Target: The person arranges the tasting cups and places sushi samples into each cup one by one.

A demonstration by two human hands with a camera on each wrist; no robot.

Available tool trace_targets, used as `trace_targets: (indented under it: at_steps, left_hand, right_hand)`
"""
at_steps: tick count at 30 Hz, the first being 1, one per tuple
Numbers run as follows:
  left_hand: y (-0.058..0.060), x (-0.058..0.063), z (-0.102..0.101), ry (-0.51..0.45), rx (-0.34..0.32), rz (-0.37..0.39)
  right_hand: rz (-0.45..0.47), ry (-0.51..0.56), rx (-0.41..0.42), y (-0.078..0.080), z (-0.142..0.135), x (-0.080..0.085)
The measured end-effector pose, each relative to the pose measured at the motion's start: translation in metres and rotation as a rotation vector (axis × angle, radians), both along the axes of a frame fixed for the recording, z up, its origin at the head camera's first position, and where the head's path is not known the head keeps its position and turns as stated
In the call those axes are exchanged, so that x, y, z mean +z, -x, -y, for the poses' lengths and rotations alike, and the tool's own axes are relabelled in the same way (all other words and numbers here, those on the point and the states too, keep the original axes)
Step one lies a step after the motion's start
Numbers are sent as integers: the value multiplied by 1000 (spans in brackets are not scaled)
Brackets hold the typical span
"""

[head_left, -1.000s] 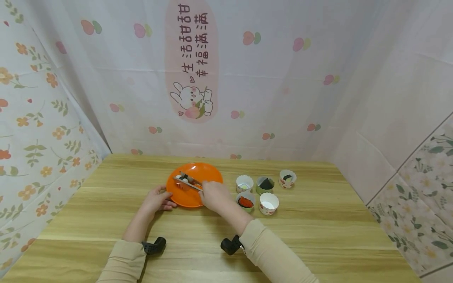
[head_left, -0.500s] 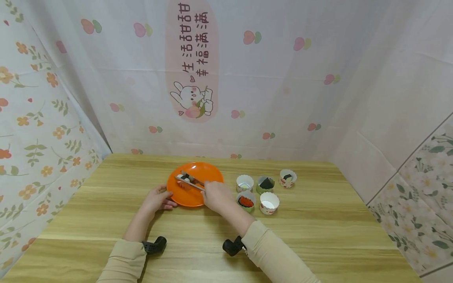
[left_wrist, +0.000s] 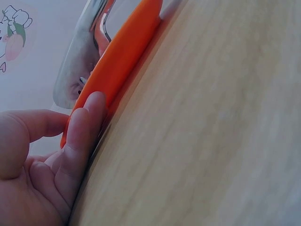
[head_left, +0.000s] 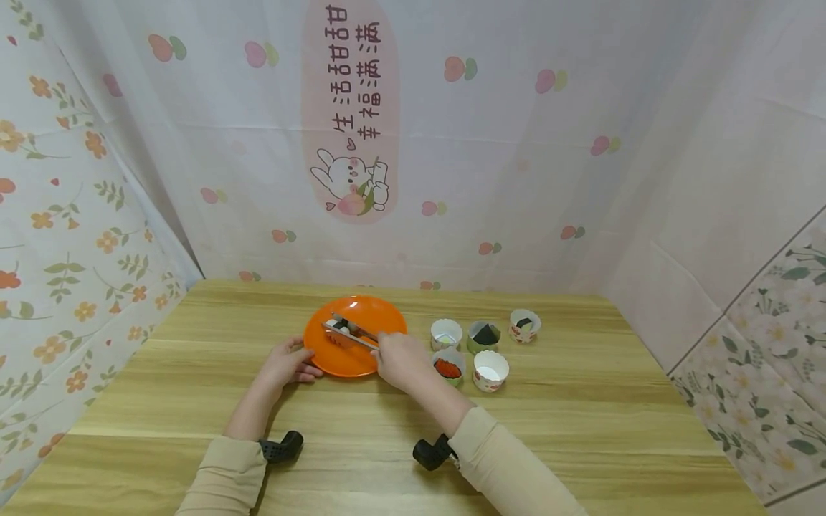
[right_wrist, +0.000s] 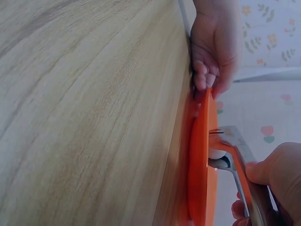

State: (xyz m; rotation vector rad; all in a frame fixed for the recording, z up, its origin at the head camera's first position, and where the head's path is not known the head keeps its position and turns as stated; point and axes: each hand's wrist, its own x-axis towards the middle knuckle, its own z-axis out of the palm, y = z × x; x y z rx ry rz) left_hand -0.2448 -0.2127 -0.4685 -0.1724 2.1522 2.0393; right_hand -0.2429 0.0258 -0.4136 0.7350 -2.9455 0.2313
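Observation:
My left hand (head_left: 284, 364) pinches the left rim of an orange plate (head_left: 381, 315) between thumb and fingers; the left wrist view shows the fingertips against the plate's edge (left_wrist: 117, 56). In my right hand (head_left: 403, 362) is a pair of metal tongs (head_left: 361, 343), reaching left over the plate. White-and-dark toy-like sushi pieces (head_left: 335, 330) lie between and around the tong tips. From the right wrist, the tongs (right_wrist: 242, 157) are seen at a white and dark piece (right_wrist: 216, 154) on the plate; whether they squeeze it is unclear.
Several paper cups stand right of the plate: one with red roe-topped sushi (head_left: 448, 368), one with a dark triangle (head_left: 486, 335), a white cup (head_left: 490, 373), a back-left cup (head_left: 446, 334) and a far-right cup (head_left: 524, 326). A printed curtain (head_left: 516, 179) hangs behind the table.
My right hand and the tongs have shifted slightly right, the tong tips moving a little right over the plate. The left hand and plate have stayed put.

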Motion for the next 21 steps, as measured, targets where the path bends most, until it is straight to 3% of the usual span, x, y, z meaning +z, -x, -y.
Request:
trace_targets:
  at_steps: [8, 21]
  left_hand:
    - [1, -1, 0, 7, -2, 2]
    - [0, 0, -1, -7, 7, 7]
  right_hand:
    - [-59, -26, 10, -3, -6, 2]
    - [-113, 41, 37, -14, -24, 6]
